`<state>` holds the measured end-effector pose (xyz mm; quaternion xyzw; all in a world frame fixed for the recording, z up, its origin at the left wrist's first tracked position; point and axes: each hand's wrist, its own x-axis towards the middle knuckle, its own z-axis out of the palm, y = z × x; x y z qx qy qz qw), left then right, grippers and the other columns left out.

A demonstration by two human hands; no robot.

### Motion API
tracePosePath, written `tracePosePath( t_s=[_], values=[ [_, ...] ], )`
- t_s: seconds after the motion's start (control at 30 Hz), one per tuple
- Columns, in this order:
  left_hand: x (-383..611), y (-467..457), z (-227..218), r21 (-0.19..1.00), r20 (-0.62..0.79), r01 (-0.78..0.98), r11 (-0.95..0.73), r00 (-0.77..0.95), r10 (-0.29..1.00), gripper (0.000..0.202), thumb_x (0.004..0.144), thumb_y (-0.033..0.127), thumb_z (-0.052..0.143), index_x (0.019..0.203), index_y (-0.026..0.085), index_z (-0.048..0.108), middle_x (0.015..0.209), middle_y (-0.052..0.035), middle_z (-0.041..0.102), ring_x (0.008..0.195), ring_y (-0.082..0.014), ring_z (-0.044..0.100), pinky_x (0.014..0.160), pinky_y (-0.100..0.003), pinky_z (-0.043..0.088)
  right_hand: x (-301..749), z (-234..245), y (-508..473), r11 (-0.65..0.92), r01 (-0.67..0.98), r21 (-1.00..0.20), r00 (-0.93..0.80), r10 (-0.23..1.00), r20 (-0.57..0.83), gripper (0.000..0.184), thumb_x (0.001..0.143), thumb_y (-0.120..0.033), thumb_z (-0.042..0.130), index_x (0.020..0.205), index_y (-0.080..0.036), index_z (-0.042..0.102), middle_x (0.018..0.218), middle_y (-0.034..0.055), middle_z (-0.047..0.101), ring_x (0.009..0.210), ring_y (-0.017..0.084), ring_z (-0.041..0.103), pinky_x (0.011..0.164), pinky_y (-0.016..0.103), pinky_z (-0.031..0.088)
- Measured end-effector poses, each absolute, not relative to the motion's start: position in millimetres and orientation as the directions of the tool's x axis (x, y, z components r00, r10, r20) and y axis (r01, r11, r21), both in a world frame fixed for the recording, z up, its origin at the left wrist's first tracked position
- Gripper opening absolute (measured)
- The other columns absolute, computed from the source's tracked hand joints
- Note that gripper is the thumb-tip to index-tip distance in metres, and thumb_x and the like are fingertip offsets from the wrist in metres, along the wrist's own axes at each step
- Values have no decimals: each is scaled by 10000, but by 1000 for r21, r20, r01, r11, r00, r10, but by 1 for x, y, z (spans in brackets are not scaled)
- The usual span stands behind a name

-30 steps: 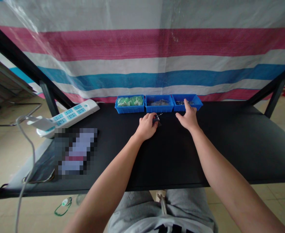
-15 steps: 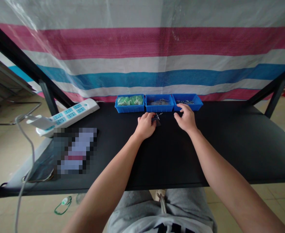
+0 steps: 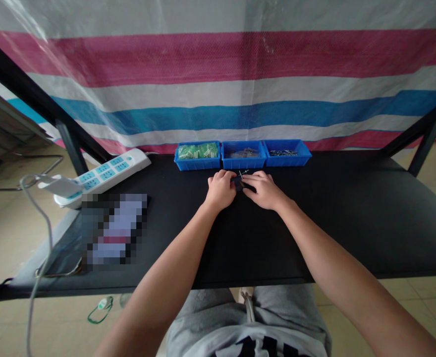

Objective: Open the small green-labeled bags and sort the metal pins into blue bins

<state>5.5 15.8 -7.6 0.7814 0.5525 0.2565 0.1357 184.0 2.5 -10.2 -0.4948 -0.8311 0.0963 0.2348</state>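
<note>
Near the middle of the black table, my left hand (image 3: pixel 221 189) is closed on the edge of a small clear plastic bag (image 3: pixel 238 185), mostly hidden by the fingers. Thin metal pins (image 3: pixel 243 173) stick out beside its fingertips; their exact kind is too small to tell. My right hand (image 3: pixel 263 190) comes in from the right with fingers stretched out and the thumb apart below them. Its fingertips are at the bag and the pins; whether they grip anything cannot be made out.
Behind the hands stand three blue bins in a row: one with green-packed parts (image 3: pixel 197 151), one with clear bags (image 3: pixel 243 154), one with metal pins (image 3: pixel 287 153). A power strip (image 3: pixel 104 173) and a blurred-out phone-like object (image 3: pixel 119 228) lie on the left.
My right hand has moved left, from in front of the right bin to the bag at my left hand. My left hand has stayed nearly where it was.
</note>
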Motion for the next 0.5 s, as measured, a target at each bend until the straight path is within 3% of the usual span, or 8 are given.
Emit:
tracePosePath(
  t_s=[0.13,0.3,0.5],
  values=[
    [5,16,-8,461,237,813,-357,274,932,288,811,107,500,1033,230,637,1142,-106,621,1127,-308,534,925,-496,415,186,-7,3,442,807,-392,-329,887,323,211,867,-269,557,987,-202,718,1111,94,712,1067,300,555,864,486,422],
    [6,15,-7,450,234,815,-364,285,929,266,820,110,492,997,223,656,1112,-113,620,1107,-316,537,904,-506,425,186,-8,2,442,821,-361,-332,885,327,311,855,-289,581,1133,-199,689,1196,116,661,1103,313,539,877,488,427],
    [5,17,-8,444,230,819,-363,288,930,266,818,106,497,994,218,662,1119,-109,624,1115,-319,536,909,-512,422,188,-9,4,436,833,-341,-341,889,306,226,865,-260,570,994,-186,740,1141,96,698,1044,293,566,857,462,438]
  ],
)
